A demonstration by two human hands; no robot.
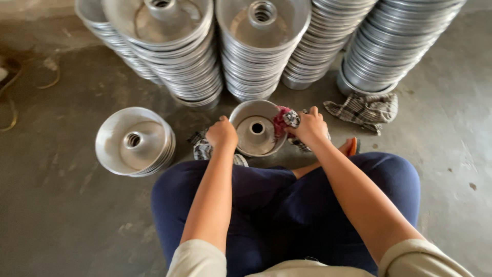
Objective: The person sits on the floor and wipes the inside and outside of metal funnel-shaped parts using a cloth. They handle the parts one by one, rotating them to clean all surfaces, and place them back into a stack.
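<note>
Your metal pan (254,132) looks dull, brushed aluminium; the rag (283,120) is soft woven cloth; the floor (61,215) is rough, matt concrete.

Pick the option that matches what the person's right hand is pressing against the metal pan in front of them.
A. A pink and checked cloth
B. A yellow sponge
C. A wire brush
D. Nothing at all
A: the right hand grips a bunched pink and checked cloth against the rim of the metal pan, while the left hand steadies the pan's other side.
</note>
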